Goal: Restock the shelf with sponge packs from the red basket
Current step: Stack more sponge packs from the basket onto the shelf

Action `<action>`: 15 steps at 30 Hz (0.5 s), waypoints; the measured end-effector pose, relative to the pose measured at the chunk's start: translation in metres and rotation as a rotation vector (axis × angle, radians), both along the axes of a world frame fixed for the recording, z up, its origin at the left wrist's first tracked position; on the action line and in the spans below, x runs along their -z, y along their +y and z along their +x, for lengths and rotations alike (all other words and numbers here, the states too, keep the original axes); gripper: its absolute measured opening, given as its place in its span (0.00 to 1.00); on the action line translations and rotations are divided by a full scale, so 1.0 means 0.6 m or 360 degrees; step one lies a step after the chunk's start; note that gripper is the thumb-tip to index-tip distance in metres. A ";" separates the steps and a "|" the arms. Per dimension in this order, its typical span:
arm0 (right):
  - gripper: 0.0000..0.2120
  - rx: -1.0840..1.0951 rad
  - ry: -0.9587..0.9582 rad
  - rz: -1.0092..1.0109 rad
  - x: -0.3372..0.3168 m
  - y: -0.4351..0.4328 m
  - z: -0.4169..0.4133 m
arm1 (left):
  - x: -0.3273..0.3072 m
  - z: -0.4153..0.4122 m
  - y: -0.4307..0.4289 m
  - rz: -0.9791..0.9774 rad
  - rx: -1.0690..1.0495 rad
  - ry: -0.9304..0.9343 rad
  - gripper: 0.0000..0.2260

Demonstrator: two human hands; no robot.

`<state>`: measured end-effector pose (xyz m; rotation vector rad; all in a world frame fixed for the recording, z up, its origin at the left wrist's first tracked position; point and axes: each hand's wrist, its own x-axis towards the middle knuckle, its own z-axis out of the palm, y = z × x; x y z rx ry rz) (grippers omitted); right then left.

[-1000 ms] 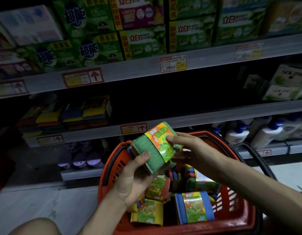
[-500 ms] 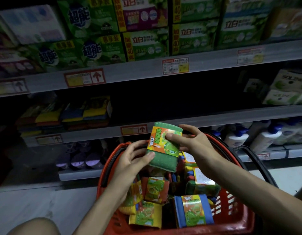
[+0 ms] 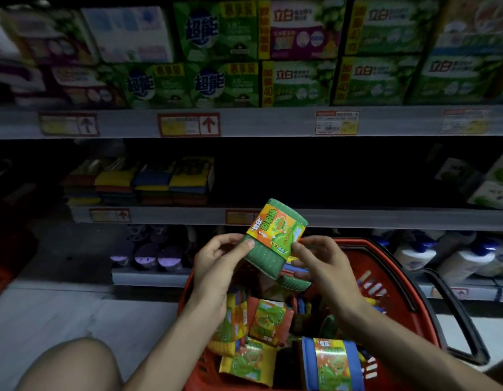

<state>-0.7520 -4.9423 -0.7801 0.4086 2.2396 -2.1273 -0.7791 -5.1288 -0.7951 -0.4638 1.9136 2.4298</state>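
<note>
The sponge pack (image 3: 275,241) in front is dark green with tiny speckles. Its paper band is orange, yellow and light green. The basket (image 3: 391,277) is red with a black handle (image 3: 457,314). Inside it lies a blue pack (image 3: 332,365) with the same bright band. The stacked sponges (image 3: 148,182) on the shelf show yellow, blue and red stripes. The boxes (image 3: 224,83) above are green. The bottles (image 3: 459,261) are white with blue tops.
</note>
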 end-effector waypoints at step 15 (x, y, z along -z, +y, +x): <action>0.31 -0.0439 0.0285 0.0146 -0.008 -0.093 -0.015 | -0.020 -0.048 -0.029 0.0077 -0.0428 0.0274 0.07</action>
